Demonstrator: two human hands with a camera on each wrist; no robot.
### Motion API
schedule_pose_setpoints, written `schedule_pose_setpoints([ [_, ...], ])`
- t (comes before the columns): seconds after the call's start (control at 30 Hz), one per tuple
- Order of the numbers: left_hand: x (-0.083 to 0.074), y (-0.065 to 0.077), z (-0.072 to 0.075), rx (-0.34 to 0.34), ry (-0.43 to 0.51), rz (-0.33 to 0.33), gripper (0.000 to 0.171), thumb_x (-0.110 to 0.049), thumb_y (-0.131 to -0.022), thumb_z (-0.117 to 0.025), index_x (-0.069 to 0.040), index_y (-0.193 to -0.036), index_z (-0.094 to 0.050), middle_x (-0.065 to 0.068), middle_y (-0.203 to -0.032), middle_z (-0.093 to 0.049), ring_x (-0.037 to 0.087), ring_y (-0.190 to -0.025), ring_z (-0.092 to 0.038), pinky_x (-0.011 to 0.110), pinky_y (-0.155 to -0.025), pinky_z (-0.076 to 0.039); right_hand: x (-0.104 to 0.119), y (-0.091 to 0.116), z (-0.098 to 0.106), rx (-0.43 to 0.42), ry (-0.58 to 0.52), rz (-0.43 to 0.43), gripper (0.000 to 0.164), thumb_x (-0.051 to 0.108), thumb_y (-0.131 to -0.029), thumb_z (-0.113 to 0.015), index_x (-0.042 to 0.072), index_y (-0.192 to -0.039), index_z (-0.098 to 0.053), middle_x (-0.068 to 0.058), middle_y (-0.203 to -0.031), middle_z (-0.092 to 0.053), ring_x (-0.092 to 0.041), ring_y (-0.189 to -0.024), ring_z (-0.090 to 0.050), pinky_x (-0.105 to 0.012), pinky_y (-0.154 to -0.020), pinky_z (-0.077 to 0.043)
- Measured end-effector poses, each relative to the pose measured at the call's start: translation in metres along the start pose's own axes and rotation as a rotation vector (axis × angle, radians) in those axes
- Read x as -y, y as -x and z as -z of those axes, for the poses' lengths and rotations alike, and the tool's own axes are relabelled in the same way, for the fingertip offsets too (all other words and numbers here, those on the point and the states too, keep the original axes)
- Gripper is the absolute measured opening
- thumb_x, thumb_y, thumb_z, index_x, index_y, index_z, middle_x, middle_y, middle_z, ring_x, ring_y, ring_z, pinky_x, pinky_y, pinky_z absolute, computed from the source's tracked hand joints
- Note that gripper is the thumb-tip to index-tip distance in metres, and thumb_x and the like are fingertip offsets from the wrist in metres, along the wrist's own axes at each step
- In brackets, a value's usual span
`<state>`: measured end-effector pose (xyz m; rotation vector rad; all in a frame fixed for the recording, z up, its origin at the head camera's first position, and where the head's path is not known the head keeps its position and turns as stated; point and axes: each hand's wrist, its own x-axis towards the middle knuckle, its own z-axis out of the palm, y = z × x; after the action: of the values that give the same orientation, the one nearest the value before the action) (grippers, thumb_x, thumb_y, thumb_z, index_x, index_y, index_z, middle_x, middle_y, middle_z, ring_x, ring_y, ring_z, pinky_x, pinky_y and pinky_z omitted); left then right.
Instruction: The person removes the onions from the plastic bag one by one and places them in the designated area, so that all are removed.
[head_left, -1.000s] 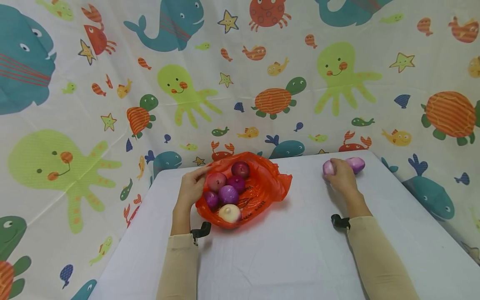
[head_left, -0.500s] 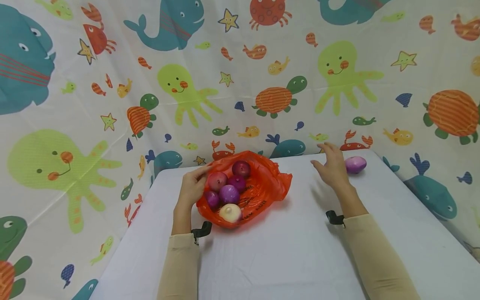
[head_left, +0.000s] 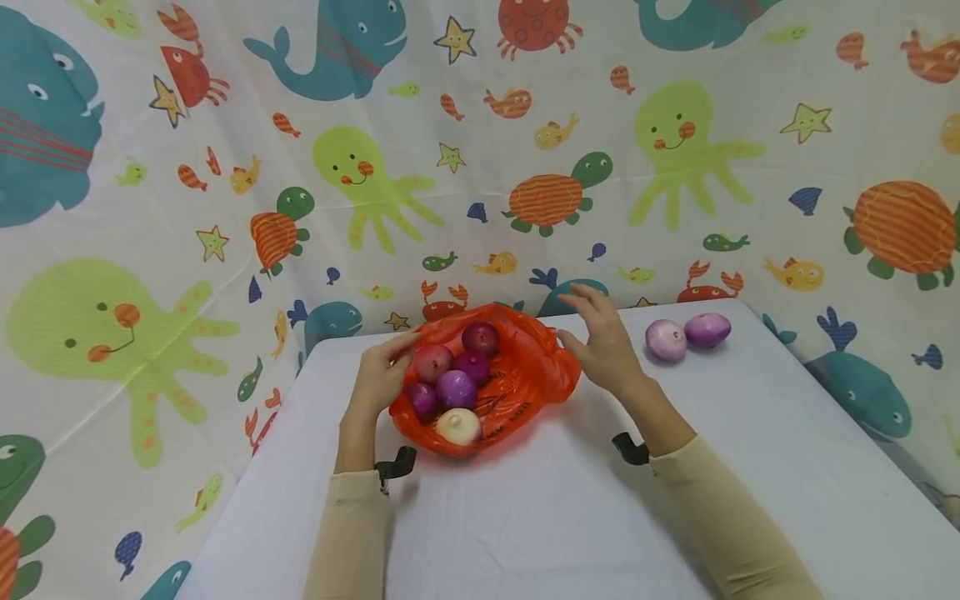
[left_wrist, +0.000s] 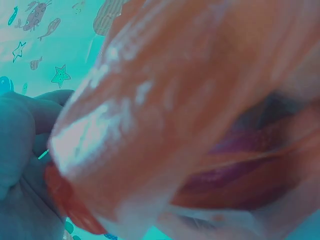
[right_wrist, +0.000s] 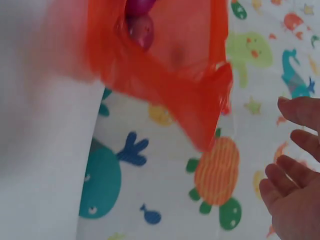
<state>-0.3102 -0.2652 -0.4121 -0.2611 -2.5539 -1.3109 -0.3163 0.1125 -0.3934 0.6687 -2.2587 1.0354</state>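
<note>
Red plastic bag (head_left: 525, 362) is lying left of centre on the white-covered tabletop (head_left: 525, 533), its mouth facing upward and its long axis running left to right, with the right end slanting slightly toward the backdrop (head_left: 480, 142). At the left rim, the left grip (head_left: 377, 383) is holding the film with curled fingers. Six onions (head_left: 456, 389) are crowding the left half, so the weight is probably bearing on that side. The film is appearing thin, limp and slippery; it is likely offering no stiffness and risking tears under a single-point pull. Folded rim on both sides is presenting the better hold, several layers being gathered together. The onions are looking firm, smooth and prone to rolling. The crumpled right end is pointing rightward, away from the load. Beside it, the right grip (head_left: 606, 354) is hovering wide and empty, the right wrist view showing a gap. Farther right, two loose onions (head_left: 665, 341) are sitting side by side on the tabletop.
</note>
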Motion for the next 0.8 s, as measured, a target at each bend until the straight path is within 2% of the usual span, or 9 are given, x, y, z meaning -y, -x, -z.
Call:
schedule_pose_setpoints([
  [0.2,0.003,0.003,0.002,-0.006,-0.016,-0.02,0.043,-0.008,-0.103,-0.055,-0.024,-0.142,-0.067,0.004,-0.15,-0.061,0.035,-0.143,-0.053,0.054,-0.108,-0.052,0.02,0.001,-0.025,0.067,-0.027,0.051,0.051,0.009,-0.092,-0.079,0.005,-0.139,-0.061,-0.017,-0.155,-0.049,-0.037,-0.144,-0.045,-0.057,-0.114,-0.047],
  [0.4,0.003,0.003,0.003,-0.012,-0.022,-0.052,0.042,-0.003,-0.103,-0.054,-0.019,-0.139,-0.069,0.007,-0.149,-0.062,0.035,-0.143,-0.053,0.054,-0.109,-0.051,0.035,0.006,-0.051,0.133,-0.065,0.123,0.052,0.011,-0.091,-0.08,0.005,-0.139,-0.061,-0.017,-0.149,-0.053,-0.035,-0.14,-0.049,-0.053,-0.113,-0.05],
  [0.53,0.003,0.003,0.002,-0.006,-0.019,-0.054,0.04,-0.004,-0.103,-0.054,-0.017,-0.137,-0.07,0.006,-0.149,-0.062,0.036,-0.142,-0.054,0.053,-0.108,-0.053,0.044,0.011,-0.071,0.273,-0.105,0.127,0.052,0.016,-0.092,-0.079,0.011,-0.141,-0.061,-0.01,-0.145,-0.057,-0.029,-0.139,-0.052,-0.047,-0.11,-0.054],
  [0.63,0.004,0.003,0.002,-0.006,-0.018,-0.052,0.038,-0.005,-0.104,-0.054,-0.017,-0.136,-0.071,0.005,-0.148,-0.062,0.035,-0.141,-0.054,0.053,-0.107,-0.053,0.047,0.015,-0.086,0.424,-0.14,0.129,0.051,0.02,-0.094,-0.078,0.015,-0.142,-0.062,-0.005,-0.145,-0.058,-0.025,-0.139,-0.052,-0.043,-0.11,-0.054],
  [0.8,0.003,0.002,0.002,-0.014,-0.033,-0.068,0.035,-0.007,-0.105,-0.055,-0.015,-0.134,-0.072,0.005,-0.147,-0.064,0.035,-0.14,-0.056,0.053,-0.109,-0.052,0.051,0.02,-0.109,0.664,-0.154,0.162,0.05,0.026,-0.096,-0.076,0.016,-0.143,-0.063,-0.002,-0.147,-0.057,-0.023,-0.141,-0.048,-0.044,-0.114,-0.05],
])
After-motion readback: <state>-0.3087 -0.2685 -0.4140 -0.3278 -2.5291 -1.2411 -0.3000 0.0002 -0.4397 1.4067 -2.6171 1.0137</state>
